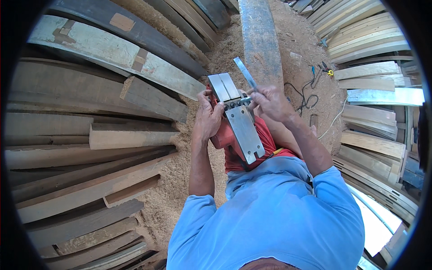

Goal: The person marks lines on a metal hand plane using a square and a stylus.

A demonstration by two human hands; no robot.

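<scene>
An electric hand planer (245,130) rests upturned across my lap, its flat metal sole facing up and its red body partly showing beneath. Along the planer's left side my left hand (208,118) is closed on it, the thumb close to the bolted cutter drum (234,104) between the two sole plates. My right hand (271,103) grips a flat metal bar (244,71) that sticks up and away from me. Its fingers are just right of the drum. The bar's lower end is hidden in the hand, so I cannot tell its exact kind.
Stacked timber (135,135) lines the left, with more boards (369,40) on the right. A long worn plank (261,36) lies ahead over sawdust. On the floor at right are a black cable (302,100) and a yellow-and-black tool (330,73). A yellow-handled thing (275,152) lies by my lap.
</scene>
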